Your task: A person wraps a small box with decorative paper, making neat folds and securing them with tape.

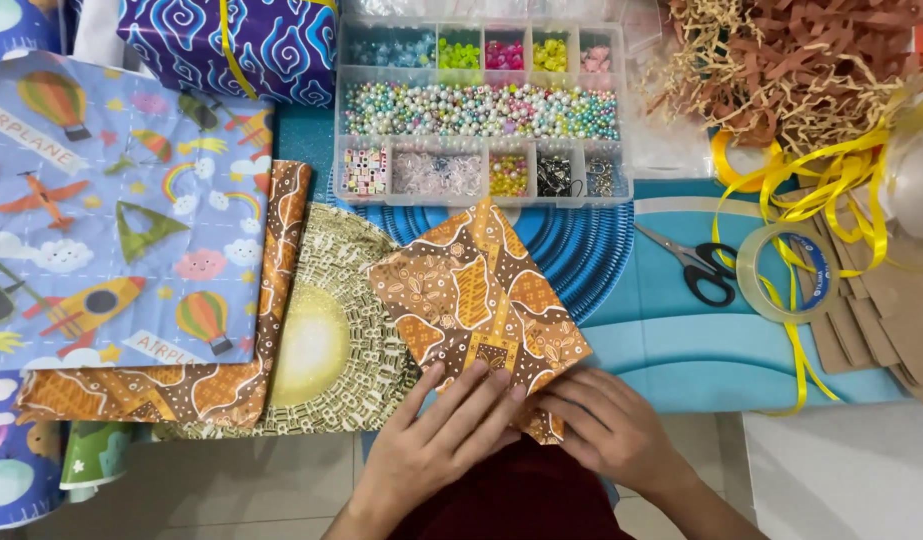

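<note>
While both hands pressed on its near corner, the brown patterned paper (pixel 476 295) lay folded into a diamond shape at the front of the blue mat (pixel 671 340). The left hand (pixel 436 440) rested flat with its fingers (pixel 476 390) stretched out and close together on the paper's lower edge. The right hand (pixel 606 425) lay just beside it, fingers together and bent down onto the same corner, holding nothing else. Behind the paper stood a clear bead box (pixel 481 110) with many compartments. To the right lay black-handled scissors (pixel 696 262), a roll of clear tape (pixel 784 272) and loose yellow ribbon (pixel 831 190). To the left were a second brown patterned sheet (pixel 196 385), a gold patterned sheet (pixel 331 340) and a blue aeroplane sheet (pixel 121 210).
</note>
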